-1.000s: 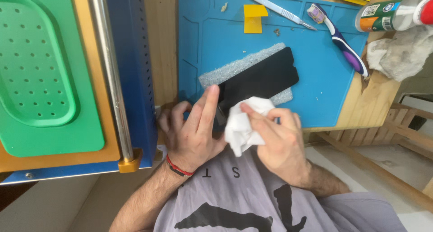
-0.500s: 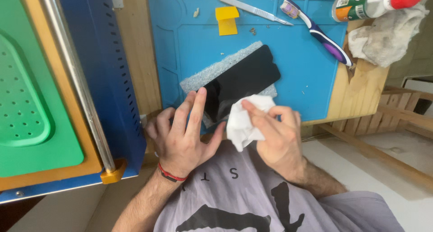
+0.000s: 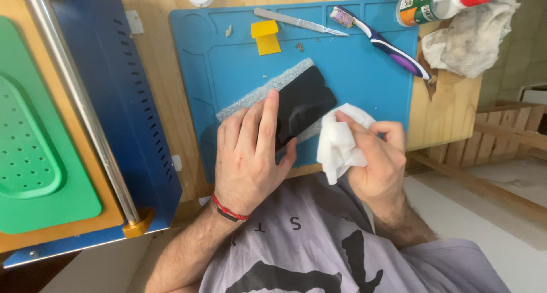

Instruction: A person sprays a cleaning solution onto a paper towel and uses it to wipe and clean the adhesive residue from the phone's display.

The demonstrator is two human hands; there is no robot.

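Head view shows our left hand [image 3: 250, 156] pressing flat on a black rectangular glass phone screen [image 3: 305, 102], fingers spread, not clenched. That screen lies on a grey foam pad [image 3: 250, 96] on the blue silicone work mat [image 3: 364, 82], which covers the wooden surface [image 3: 444, 116]. Our right hand [image 3: 376, 162] pinches a crumpled white wipe [image 3: 339, 142] just beside the screen's near edge.

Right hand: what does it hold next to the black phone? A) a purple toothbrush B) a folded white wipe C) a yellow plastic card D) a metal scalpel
B: the right hand pinches a white wipe beside the black phone; the toothbrush lies apart on the blue mat.
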